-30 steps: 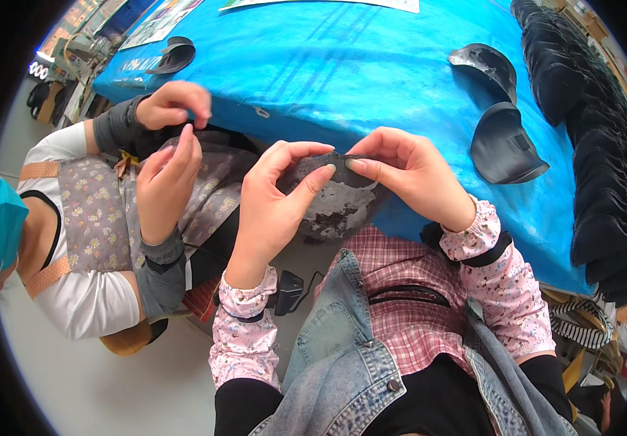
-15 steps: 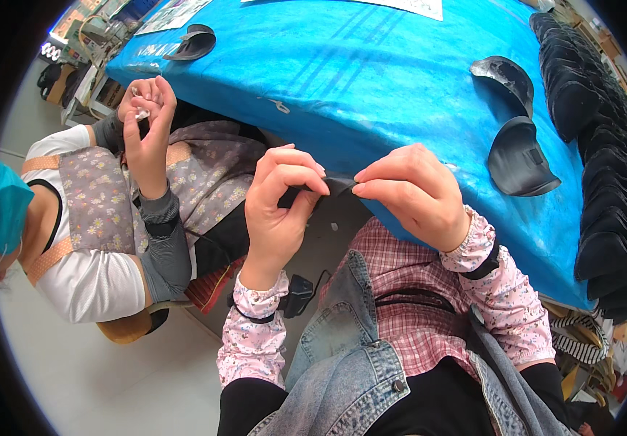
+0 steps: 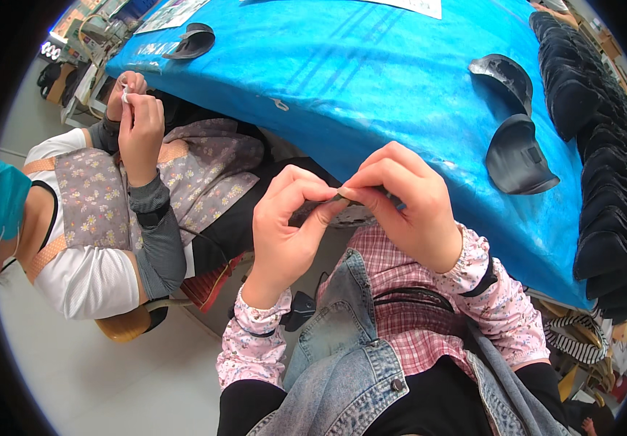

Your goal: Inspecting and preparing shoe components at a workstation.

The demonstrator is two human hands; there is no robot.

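Over my lap, just off the table's front edge, my left hand [image 3: 293,211] and my right hand [image 3: 404,200] pinch a dark, thin curved piece [image 3: 354,216] between thumbs and fingertips. The fingertips of both hands meet at its upper edge. Its greyish, speckled surface shows below them, and the fingers hide much of the rest. To the right of my hands, a black curved moulded piece [image 3: 520,156] lies on the blue-covered table [image 3: 400,94]. A second curved black piece [image 3: 504,78] with whitish marks rests behind it.
Long overlapping rows of black moulded pieces [image 3: 604,182] line the table's right side. Another black piece [image 3: 193,41] lies at the far left, near paper sheets [image 3: 171,14]. At my left sits a co-worker [image 3: 95,196] in a flowered apron, fingering something small and whitish.
My hands have drawn together and the dark piece has tilted, so more of its surface shows below my fingers. The co-worker's hands have shifted left and closer together.
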